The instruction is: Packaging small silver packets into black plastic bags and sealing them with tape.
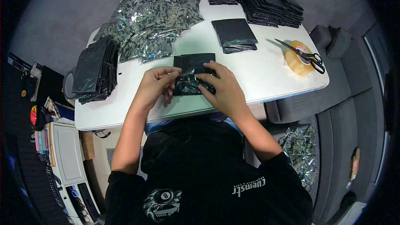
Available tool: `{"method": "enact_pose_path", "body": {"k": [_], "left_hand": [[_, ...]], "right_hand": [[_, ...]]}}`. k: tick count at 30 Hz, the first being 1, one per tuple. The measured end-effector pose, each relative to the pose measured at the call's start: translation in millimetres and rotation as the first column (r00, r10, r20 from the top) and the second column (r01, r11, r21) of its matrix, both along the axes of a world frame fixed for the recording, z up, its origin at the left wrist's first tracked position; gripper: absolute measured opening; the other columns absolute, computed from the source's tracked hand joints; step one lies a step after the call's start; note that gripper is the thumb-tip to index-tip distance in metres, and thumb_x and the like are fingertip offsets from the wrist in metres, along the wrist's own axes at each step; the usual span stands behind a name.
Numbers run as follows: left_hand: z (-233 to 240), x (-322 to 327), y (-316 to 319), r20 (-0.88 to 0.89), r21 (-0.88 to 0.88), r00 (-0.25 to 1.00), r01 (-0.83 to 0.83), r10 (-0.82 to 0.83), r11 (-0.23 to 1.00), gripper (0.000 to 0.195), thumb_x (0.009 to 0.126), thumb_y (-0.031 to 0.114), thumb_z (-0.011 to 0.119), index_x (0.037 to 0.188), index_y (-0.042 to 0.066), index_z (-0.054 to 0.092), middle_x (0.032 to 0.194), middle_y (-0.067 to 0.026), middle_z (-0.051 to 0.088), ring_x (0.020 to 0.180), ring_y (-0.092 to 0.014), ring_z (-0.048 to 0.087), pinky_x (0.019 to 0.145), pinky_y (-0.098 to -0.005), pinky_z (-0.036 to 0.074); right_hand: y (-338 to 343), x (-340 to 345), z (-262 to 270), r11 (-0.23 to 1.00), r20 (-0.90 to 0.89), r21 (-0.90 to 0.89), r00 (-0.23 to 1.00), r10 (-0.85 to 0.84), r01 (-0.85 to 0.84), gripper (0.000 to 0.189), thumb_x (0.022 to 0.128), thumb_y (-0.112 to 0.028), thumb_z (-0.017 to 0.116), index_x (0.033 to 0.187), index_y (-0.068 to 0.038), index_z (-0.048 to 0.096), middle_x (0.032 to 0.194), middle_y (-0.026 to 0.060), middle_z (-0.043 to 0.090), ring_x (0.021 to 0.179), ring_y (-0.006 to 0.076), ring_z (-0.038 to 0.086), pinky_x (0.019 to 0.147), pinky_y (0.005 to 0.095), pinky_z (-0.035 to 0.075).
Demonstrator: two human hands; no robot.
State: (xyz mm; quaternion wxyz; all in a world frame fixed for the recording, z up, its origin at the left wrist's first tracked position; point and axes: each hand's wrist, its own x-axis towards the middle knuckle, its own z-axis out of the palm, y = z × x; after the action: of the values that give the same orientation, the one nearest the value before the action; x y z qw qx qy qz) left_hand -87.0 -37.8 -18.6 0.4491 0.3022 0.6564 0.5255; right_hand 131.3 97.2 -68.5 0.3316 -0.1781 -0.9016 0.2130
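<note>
A black plastic packet lies flat on the white table in front of me, its lower half shiny and wrinkled. At the packet's left edge, the thumb and forefinger of my left hand are pinched together; whether they grip its film is too small to tell. The spread fingers of my right hand rest on the packet's right side. Farther off, to the right, another black packet lies folded. Scissors with black handles lie across a roll of clear tape at the right.
Camouflage-patterned items in clear bags cover the table's back left. A stack of black plastic bags stands at the left edge, and stacked black packets at the back right. More bagged camouflage items lie beside the grey sofa.
</note>
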Motion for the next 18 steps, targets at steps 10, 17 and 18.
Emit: {"method": "enact_pose_path", "body": {"k": [10,17,18], "left_hand": [[-14.8,13.8,23.4,-0.192,-0.058,0.974,-0.136,0.122,0.989,0.025,0.103,0.022,0.08,0.116,0.001,0.081,0.066,0.0029,0.066,0.051,-0.006,0.058,0.046,-0.0233,0.042],[8.0,10.2,22.1,-0.197,-0.175,0.978,0.028,-0.063,0.984,0.028,0.108,0.029,0.072,0.12,0.005,0.082,0.065,0.0022,0.066,0.048,-0.007,0.058,0.043,-0.022,0.037],[6.9,7.1,21.6,-0.184,-0.172,0.978,0.063,-0.095,0.983,0.028,0.109,0.029,0.071,0.121,0.006,0.082,0.065,0.0021,0.066,0.048,-0.006,0.059,0.042,-0.0217,0.036]], "right_hand": [[-4.3,4.1,-2.0,0.998,-0.015,-0.041,0.999,-0.05,0.05,0.032,0.091,-0.024,0.083,0.118,-0.006,0.082,0.137,0.0188,0.067,0.133,0.0392,0.06,0.113,0.0484,0.049],[-3.6,5.3,-4.1,0.997,-0.027,-0.051,0.998,-0.06,0.058,0.032,0.091,-0.024,0.083,0.117,-0.006,0.082,0.136,0.0187,0.067,0.133,0.0388,0.06,0.113,0.0484,0.05],[-3.8,5.3,-4.0,0.997,-0.023,-0.038,0.998,-0.066,0.065,0.031,0.091,-0.023,0.083,0.117,-0.007,0.082,0.137,0.0166,0.068,0.131,0.0373,0.062,0.111,0.0468,0.051]]}}
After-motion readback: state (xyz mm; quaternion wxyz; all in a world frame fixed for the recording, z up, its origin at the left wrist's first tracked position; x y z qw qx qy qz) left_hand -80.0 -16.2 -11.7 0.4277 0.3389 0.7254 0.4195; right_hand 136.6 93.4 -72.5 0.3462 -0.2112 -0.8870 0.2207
